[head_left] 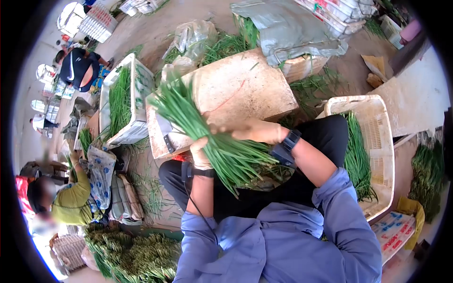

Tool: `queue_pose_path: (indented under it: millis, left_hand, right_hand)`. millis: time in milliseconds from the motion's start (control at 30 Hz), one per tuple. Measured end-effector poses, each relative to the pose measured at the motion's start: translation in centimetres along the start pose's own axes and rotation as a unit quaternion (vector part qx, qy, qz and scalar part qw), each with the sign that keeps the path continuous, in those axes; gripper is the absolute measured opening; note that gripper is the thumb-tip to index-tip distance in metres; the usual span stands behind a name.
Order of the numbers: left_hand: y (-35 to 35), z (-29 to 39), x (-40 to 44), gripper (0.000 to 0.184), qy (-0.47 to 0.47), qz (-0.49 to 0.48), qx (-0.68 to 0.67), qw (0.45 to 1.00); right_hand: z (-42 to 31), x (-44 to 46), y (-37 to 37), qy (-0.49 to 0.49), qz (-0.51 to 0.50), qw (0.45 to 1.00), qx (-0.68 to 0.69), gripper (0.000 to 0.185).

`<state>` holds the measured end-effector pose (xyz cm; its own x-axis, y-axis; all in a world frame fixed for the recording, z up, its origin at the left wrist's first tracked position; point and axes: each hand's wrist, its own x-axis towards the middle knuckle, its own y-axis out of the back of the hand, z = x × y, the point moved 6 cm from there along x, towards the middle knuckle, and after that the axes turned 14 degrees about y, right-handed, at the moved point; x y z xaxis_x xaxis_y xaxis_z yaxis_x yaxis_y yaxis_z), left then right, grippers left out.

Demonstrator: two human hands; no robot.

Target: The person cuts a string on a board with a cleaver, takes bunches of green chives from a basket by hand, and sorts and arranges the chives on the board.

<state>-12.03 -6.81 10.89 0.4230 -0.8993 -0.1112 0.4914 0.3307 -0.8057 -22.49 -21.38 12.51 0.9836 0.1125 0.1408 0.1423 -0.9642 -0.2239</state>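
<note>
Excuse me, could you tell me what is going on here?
A seated person grips a bundle of green stalks with the left hand, while the right hand lies across it, its fingers blurred. The bundle slants from above the lap out over a pale block, where a knife lies. White crates holding more stalks stand on either side.
</note>
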Motion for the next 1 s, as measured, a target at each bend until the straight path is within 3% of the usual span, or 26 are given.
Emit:
queue_pose_path:
  millis: [67, 167, 267, 367, 400, 467, 567, 733, 800, 833, 867, 933, 1000]
  left_hand:
    - [0.5, 1.9, -1.8, 0.08, -0.049, -0.015, -0.036, 0.998]
    - [2.6, 4.6, -4.3, 0.073, -0.096, 0.025, -0.049, 0.994]
    - [4.2, 5.9, -6.1, 0.071, -0.12, 0.055, -0.062, 0.989]
    - [4.5, 6.1, -7.4, 0.073, -0.131, 0.078, -0.077, 0.985]
    - [4.4, 6.1, -7.7, 0.074, -0.132, 0.084, -0.084, 0.984]
    - [4.5, 6.1, -8.6, 0.072, -0.138, 0.074, -0.082, 0.984]
    - [5.8, 6.5, -9.8, 0.068, -0.154, 0.059, -0.07, 0.984]
    - [7.5, 8.3, -11.8, 0.061, -0.204, 0.037, -0.118, 0.971]
    - [7.7, 8.9, -12.2, 0.062, -0.218, 0.063, -0.145, 0.963]
    - [7.7, 9.0, -12.3, 0.062, -0.222, 0.05, -0.148, 0.962]
    - [7.6, 9.1, -12.4, 0.061, -0.222, 0.045, -0.148, 0.963]
    - [7.9, 9.0, -12.2, 0.061, -0.228, -0.002, -0.14, 0.964]
    - [7.5, 8.8, -12.3, 0.062, -0.223, 0.008, -0.135, 0.965]
  right_hand:
    - [-1.0, -2.5, 1.4, -0.023, 0.078, 0.985, -0.155, 0.043]
    - [-2.1, -5.2, 1.0, 0.053, 0.12, 0.972, -0.194, 0.033]
    - [-3.4, -6.6, -2.8, 0.109, 0.126, 0.967, -0.191, 0.045]
    - [-4.6, -5.7, -6.7, 0.144, 0.128, 0.926, -0.325, 0.048]
    - [-4.7, -5.3, -7.7, 0.101, 0.155, 0.927, -0.325, 0.037]
    - [-3.7, -4.8, -8.9, 0.197, 0.168, 0.888, -0.381, 0.022]
    - [-4.2, -4.6, -9.9, 0.247, 0.152, 0.815, -0.502, 0.012]
    - [-3.6, -7.5, -8.9, 0.186, 0.151, 0.741, -0.628, 0.008]
    - [-0.8, -8.4, -7.6, 0.058, 0.059, 0.737, -0.671, 0.015]
    - [-0.1, -8.9, -7.7, 0.041, 0.024, 0.764, -0.644, 0.025]
    - [0.2, -9.5, -8.1, 0.054, -0.003, 0.725, -0.687, 0.032]
    - [-1.5, -8.5, -9.7, 0.079, 0.034, 0.741, -0.666, 0.029]
    - [-3.9, -6.5, -12.0, 0.186, 0.064, 0.708, -0.679, 0.023]
